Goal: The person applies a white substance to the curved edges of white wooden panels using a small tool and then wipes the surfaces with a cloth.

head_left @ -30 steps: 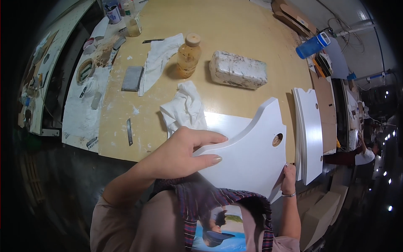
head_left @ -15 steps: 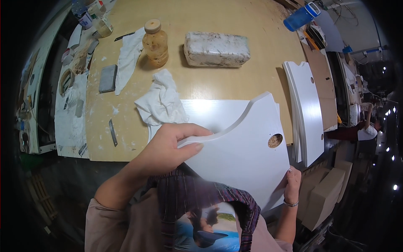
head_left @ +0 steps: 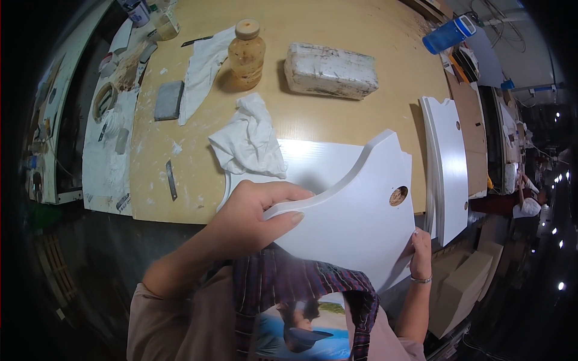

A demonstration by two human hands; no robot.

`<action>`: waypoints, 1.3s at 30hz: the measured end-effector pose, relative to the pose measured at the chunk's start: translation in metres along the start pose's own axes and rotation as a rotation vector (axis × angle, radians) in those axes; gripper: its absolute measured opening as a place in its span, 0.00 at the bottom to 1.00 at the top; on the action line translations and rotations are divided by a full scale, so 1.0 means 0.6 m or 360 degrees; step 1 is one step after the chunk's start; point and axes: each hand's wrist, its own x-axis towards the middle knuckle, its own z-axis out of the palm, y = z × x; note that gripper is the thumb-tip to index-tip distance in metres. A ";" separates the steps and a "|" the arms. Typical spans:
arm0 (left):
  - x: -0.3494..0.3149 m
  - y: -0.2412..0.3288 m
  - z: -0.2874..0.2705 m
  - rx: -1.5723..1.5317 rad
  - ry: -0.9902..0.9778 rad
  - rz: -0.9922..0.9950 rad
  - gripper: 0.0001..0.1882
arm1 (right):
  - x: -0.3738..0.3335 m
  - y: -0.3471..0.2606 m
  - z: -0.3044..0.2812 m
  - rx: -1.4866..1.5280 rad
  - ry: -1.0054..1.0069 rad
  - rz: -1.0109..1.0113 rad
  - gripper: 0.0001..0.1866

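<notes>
Between my two hands is a white panel (head_left: 343,222) with a curved cut-out along its upper left edge and a round hole near its right side, where raw board shows. My left hand (head_left: 262,210) pinches the panel's left end, thumb on the face and fingers behind. With my right hand (head_left: 419,249) I grip its lower right edge; part of those fingers is hidden behind it. Another white panel (head_left: 313,153) lies flat on the table under the held one. A crumpled white cloth (head_left: 250,138) rests partly on that lower panel.
On the wooden table (head_left: 337,24) stand a bottle of amber liquid (head_left: 247,57) and a wrapped, stained block (head_left: 331,69). A grey sanding block (head_left: 168,100) and a thin blade (head_left: 171,180) lie left. Stacked white panels (head_left: 448,162) overhang the right edge, near cardboard boxes (head_left: 466,289).
My view has shifted slightly, so the table things appear farther right. The held panel is tilted a little more, with both hands still on it.
</notes>
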 end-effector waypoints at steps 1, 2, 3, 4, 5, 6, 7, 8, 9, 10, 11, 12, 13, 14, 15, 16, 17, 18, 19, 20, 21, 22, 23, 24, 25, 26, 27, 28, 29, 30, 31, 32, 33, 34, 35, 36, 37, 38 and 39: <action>-0.006 -0.001 -0.006 0.0047 0.0014 0.0020 0.15 | 0.006 0.002 0.003 -0.0008 -0.0015 -0.0005 0.22; -0.012 -0.003 -0.010 0.0039 0.0034 0.0023 0.15 | 0.015 0.011 0.003 0.0031 -0.0063 0.0025 0.21; -0.019 -0.005 -0.016 0.0070 0.0047 0.0037 0.15 | 0.024 0.018 0.002 0.0070 -0.0112 0.0054 0.20; -0.028 -0.007 -0.023 0.0103 0.0063 0.0047 0.15 | 0.032 0.023 0.001 0.0066 -0.0134 0.0047 0.20; -0.036 -0.009 -0.029 0.0103 0.0088 0.0048 0.15 | 0.041 0.025 0.001 0.0072 -0.0178 0.0067 0.17; -0.043 -0.011 -0.033 0.0026 0.0092 0.0084 0.15 | 0.048 0.027 0.006 0.0080 -0.0222 0.0086 0.15; -0.054 -0.013 -0.041 -0.0038 0.0111 0.0111 0.15 | 0.053 0.012 0.033 0.0023 -0.0107 0.0062 0.19; -0.063 -0.019 -0.046 -0.0020 0.0154 0.0099 0.15 | 0.060 0.011 0.038 0.0004 -0.0117 0.0069 0.19; -0.069 -0.025 -0.050 -0.0096 0.0176 0.0167 0.15 | 0.068 0.014 0.034 -0.0012 -0.0128 0.0075 0.19; -0.080 -0.027 -0.058 -0.0165 0.0211 0.0232 0.15 | 0.073 0.010 0.042 0.0007 -0.0098 0.0101 0.18; -0.094 -0.030 -0.071 -0.0151 0.0287 0.0209 0.15 | 0.082 -0.011 0.054 -0.0055 -0.0295 0.0015 0.14; -0.107 -0.031 -0.083 -0.0143 0.0311 0.0263 0.15 | 0.081 -0.021 0.085 0.0081 -0.0058 0.0133 0.11; -0.119 -0.027 -0.092 -0.0116 0.0311 0.0322 0.15 | 0.083 -0.033 0.090 0.0152 -0.0161 0.0169 0.09; -0.129 -0.027 -0.105 -0.0091 0.0345 0.0313 0.15 | 0.087 -0.016 0.082 0.0114 -0.0118 0.0128 0.10; -0.136 -0.027 -0.120 -0.0076 0.0241 0.0284 0.15 | 0.087 0.000 0.083 0.0077 -0.0073 0.0090 0.10; -0.144 -0.029 -0.136 -0.0072 0.0138 0.0256 0.14 | 0.082 0.004 0.102 0.0091 -0.0107 0.0085 0.10; -0.149 -0.039 -0.162 -0.0017 0.0367 0.0330 0.14 | 0.078 0.004 0.119 0.0109 -0.0028 -0.0051 0.11; -0.153 -0.057 -0.196 0.0037 0.0587 0.0406 0.13 | 0.073 0.005 0.132 0.0126 0.0061 -0.0184 0.11; -0.155 -0.077 -0.237 0.0063 0.1095 0.0234 0.10 | 0.068 0.010 0.137 0.0130 0.0065 -0.0183 0.11; -0.160 -0.097 -0.304 0.0205 0.1426 0.0335 0.09 | 0.066 0.015 0.139 0.0136 0.0064 -0.0205 0.12; -0.171 -0.135 -0.378 0.0227 0.1760 0.0547 0.09 | 0.066 0.019 0.143 0.0145 0.0058 -0.0227 0.12; -0.187 -0.167 -0.448 0.0748 0.2034 0.0546 0.09 | 0.062 0.021 0.145 0.0175 0.0036 -0.0208 0.12; -0.206 -0.199 -0.516 0.1061 0.2277 0.0473 0.09 | 0.059 0.019 0.153 0.0180 0.0032 -0.0207 0.12; -0.220 -0.223 -0.571 0.1251 0.2349 0.0390 0.09 | 0.055 0.018 0.159 0.0172 0.0040 -0.0210 0.12; -0.233 -0.233 -0.609 0.1455 0.2427 0.0297 0.09 | 0.052 0.016 0.168 0.0174 0.0033 -0.0213 0.12; -0.225 -0.237 -0.629 0.1452 0.2416 0.0304 0.09 | 0.046 0.012 0.175 0.0172 0.0046 -0.0210 0.12; -0.221 -0.241 -0.647 0.1472 0.2428 0.0042 0.10 | 0.040 0.008 0.183 0.0154 0.0083 -0.0190 0.12; -0.215 -0.243 -0.660 0.1485 0.2428 -0.0215 0.12 | 0.033 0.005 0.191 0.0134 0.0125 -0.0170 0.11; -0.211 -0.245 -0.670 0.1481 0.2421 -0.0211 0.12 | 0.029 0.002 0.197 0.0131 0.0133 -0.0169 0.11; -0.208 -0.248 -0.678 0.1393 0.2363 -0.0292 0.11 | 0.026 -0.001 0.202 0.0064 0.0169 -0.0173 0.11; -0.209 -0.252 -0.683 0.1304 0.2304 -0.0377 0.10 | 0.022 -0.004 0.205 -0.0006 0.0201 -0.0176 0.10; -0.220 -0.261 -0.693 0.1300 0.2306 -0.0386 0.10 | 0.018 -0.008 0.210 -0.0012 0.0195 -0.0173 0.10; -0.235 -0.273 -0.704 0.1106 0.2259 -0.0115 0.09 | 0.014 -0.012 0.214 0.0009 0.0205 -0.0157 0.10; -0.247 -0.282 -0.711 0.0906 0.2199 0.0151 0.08 | 0.010 -0.018 0.218 0.0025 0.0217 -0.0143 0.10; -0.254 -0.277 -0.701 0.0900 0.2197 0.0146 0.08 | 0.006 -0.023 0.224 0.0018 0.0218 -0.0139 0.10; -0.271 -0.277 -0.681 0.0597 0.2153 0.0226 0.07 | 0.001 -0.028 0.232 0.0036 0.0284 -0.0156 0.09; -0.288 -0.271 -0.657 0.0299 0.2099 0.0308 0.07 | -0.003 -0.031 0.238 0.0058 0.0350 -0.0177 0.09; -0.308 -0.269 -0.633 0.0394 0.2112 0.0263 0.06 | -0.003 -0.030 0.237 0.0058 0.0350 -0.0186 0.09; -0.326 -0.272 -0.609 0.0486 0.2120 0.0217 0.06 | -0.004 -0.036 0.243 0.0054 0.0342 -0.0184 0.09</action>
